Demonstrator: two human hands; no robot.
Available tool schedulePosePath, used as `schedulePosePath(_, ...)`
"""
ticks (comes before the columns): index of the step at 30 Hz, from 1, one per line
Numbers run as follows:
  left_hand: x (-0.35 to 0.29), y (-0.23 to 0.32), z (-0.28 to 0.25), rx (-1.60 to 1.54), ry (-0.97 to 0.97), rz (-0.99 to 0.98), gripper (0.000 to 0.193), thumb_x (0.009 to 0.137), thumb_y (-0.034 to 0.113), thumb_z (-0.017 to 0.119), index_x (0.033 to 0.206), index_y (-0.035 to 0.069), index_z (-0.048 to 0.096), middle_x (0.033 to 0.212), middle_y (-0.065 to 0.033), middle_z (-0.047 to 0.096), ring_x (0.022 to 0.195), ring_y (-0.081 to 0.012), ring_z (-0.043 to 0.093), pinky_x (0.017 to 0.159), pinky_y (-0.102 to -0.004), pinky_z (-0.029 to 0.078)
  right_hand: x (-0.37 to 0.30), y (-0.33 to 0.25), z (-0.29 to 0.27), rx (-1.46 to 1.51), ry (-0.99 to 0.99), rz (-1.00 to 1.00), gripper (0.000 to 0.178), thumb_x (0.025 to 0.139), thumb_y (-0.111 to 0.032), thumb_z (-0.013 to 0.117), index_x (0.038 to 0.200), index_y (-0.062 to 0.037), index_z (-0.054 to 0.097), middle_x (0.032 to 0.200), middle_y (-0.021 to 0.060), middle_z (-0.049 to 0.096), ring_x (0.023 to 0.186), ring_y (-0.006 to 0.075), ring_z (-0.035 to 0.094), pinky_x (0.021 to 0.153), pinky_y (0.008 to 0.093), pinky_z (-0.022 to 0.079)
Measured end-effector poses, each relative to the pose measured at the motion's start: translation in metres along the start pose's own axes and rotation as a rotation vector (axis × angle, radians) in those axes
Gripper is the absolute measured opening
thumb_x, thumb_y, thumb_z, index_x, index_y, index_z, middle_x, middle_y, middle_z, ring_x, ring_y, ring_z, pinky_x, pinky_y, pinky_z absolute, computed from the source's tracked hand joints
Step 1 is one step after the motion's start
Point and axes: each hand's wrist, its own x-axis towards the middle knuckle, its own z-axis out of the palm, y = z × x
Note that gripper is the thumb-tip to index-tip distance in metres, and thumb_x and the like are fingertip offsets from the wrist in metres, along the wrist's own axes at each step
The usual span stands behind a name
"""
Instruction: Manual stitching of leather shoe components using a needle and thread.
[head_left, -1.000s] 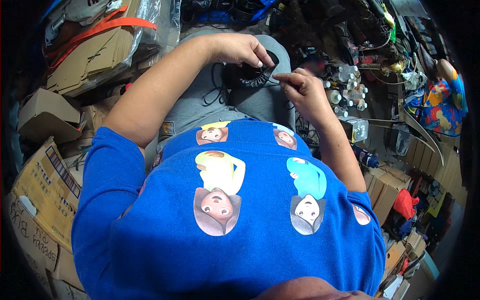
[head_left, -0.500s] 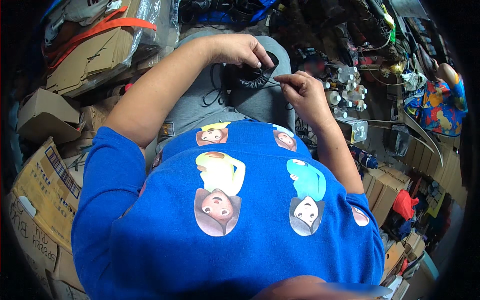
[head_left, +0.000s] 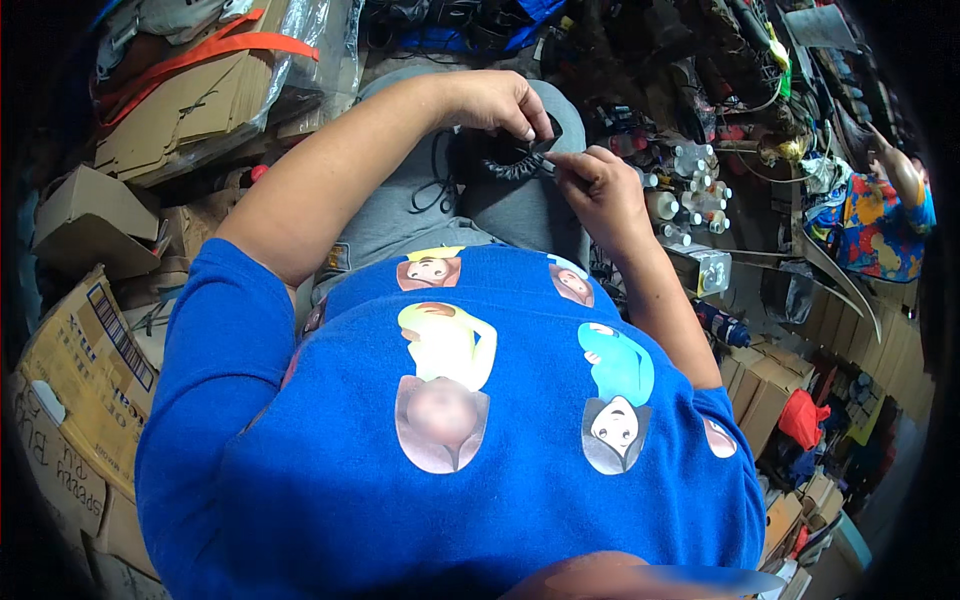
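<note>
Over my grey-trousered lap rests a black rounded piece [head_left: 512, 167] with a ridged, gathered edge, resembling a shoe upper; its exact kind is hard to make out. My left hand [head_left: 503, 105] grips its far rim, fingers bent down over the opening. On the near right side, my right hand [head_left: 603, 187] pinches a thin dark cord [head_left: 546, 164] with thumb and forefinger close against that edge. A loose black lace [head_left: 432, 196] hangs in loops over my left thigh. Part of the piece's inside is in shadow.
Clear bottles with white caps [head_left: 690, 190] stand right of my knee. Flattened cardboard [head_left: 190, 105] with an orange strap lies at far left, above an open box [head_left: 95, 225]. At the right edge another person's arm and colourful clothing [head_left: 880, 225] show.
My right hand has come slightly closer to the black piece, and the length of cord between them looks shorter. My left hand has shifted slightly right, its fingers a little lower.
</note>
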Motion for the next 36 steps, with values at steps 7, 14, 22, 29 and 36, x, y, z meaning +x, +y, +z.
schedulePosePath(7,0.013,-0.017,-0.007,0.012,-0.050,0.110,0.033,0.079,0.011,0.067,0.109,-0.001,0.063,0.097,-0.0063,0.066,0.090,-0.0117,0.059,0.084,-0.0259,0.045,0.016,0.043,0.009,0.596,-0.226,0.178,0.019,0.084,-0.013,0.062,0.101,-0.0091,0.069,0.090,0.0033,0.056,0.093,0.0137,0.053,0.081,0.0272,0.042)
schedulePosePath(14,0.009,-0.016,-0.009,0.041,-0.066,0.168,0.035,0.078,0.012,0.068,0.110,0.000,0.063,0.098,-0.0056,0.066,0.089,-0.0115,0.058,0.084,-0.0252,0.045,0.018,0.059,0.013,0.884,-0.333,0.307,0.020,0.086,-0.018,0.063,0.101,-0.0063,0.068,0.101,0.0034,0.055,0.101,0.0139,0.050,0.093,0.0271,0.034)
schedulePosePath(22,0.010,-0.017,-0.007,0.065,-0.030,0.153,0.032,0.075,0.012,0.069,0.106,0.002,0.064,0.097,-0.0076,0.066,0.091,-0.0147,0.059,0.084,-0.0281,0.045,0.015,0.048,0.026,0.792,-0.174,0.246,0.018,0.082,-0.013,0.067,0.099,-0.0045,0.068,0.092,0.0023,0.057,0.089,0.0117,0.054,0.081,0.0244,0.041)
schedulePosePath(29,-0.029,-0.037,0.012,0.567,0.588,0.467,0.034,0.073,-0.006,0.054,0.103,0.006,0.062,0.102,-0.0126,0.052,0.083,-0.0259,0.056,0.077,-0.0359,0.046,0.007,0.016,0.017,0.332,0.059,-0.005,0.021,0.073,-0.005,0.070,0.093,-0.0121,0.071,0.071,0.0048,0.054,0.067,0.0169,0.056,0.061,0.0285,0.045)
schedulePosePath(36,-0.066,-0.033,0.053,0.531,0.752,0.317,0.017,0.073,0.000,0.064,0.088,0.007,0.067,0.078,-0.0071,0.055,0.079,-0.0251,0.057,0.070,-0.0318,0.046,-0.010,0.011,0.027,-0.074,0.115,-0.172,0.037,0.075,-0.006,0.064,0.110,-0.0188,0.066,0.072,0.0045,0.052,0.072,0.0206,0.054,0.083,0.0367,0.034)
